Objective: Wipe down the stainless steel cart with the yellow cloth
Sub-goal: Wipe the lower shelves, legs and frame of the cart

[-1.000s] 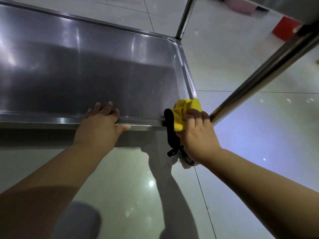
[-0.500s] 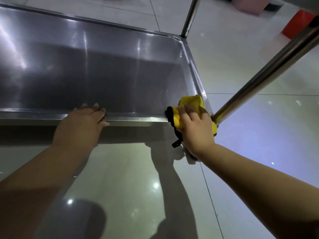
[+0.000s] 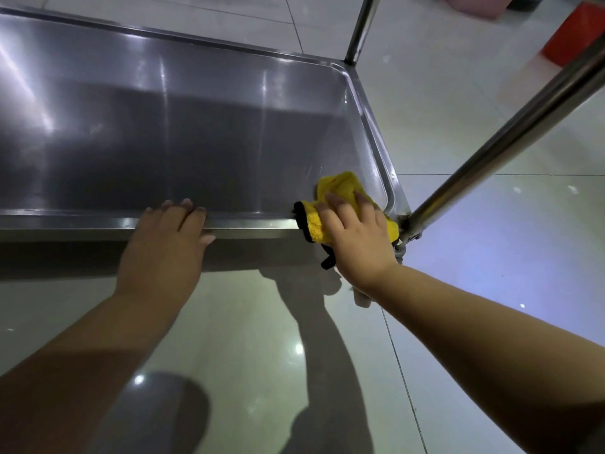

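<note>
The stainless steel cart's low shelf (image 3: 183, 126) fills the upper left, a shallow tray with a raised rim. A yellow cloth with a black edge (image 3: 337, 188) lies over the tray's near right corner, draped across the front rim. My right hand (image 3: 357, 237) presses on the cloth with its fingers spread and fairly straight. My left hand (image 3: 163, 244) rests on the front rim further left, its fingers hooked over the edge into the tray and the thumb along the outer face.
A steel cart leg (image 3: 510, 136) slants up to the right from the near corner, close to my right hand. A second post (image 3: 360, 27) rises at the far right corner. Glossy white floor tiles (image 3: 491, 240) surround the cart. A red object (image 3: 569, 40) and a pink one (image 3: 474, 4) stand at the top right.
My right hand has flattened from a curled grip and pushed the cloth from the front rim into the tray corner. My left hand stays on the front rim.
</note>
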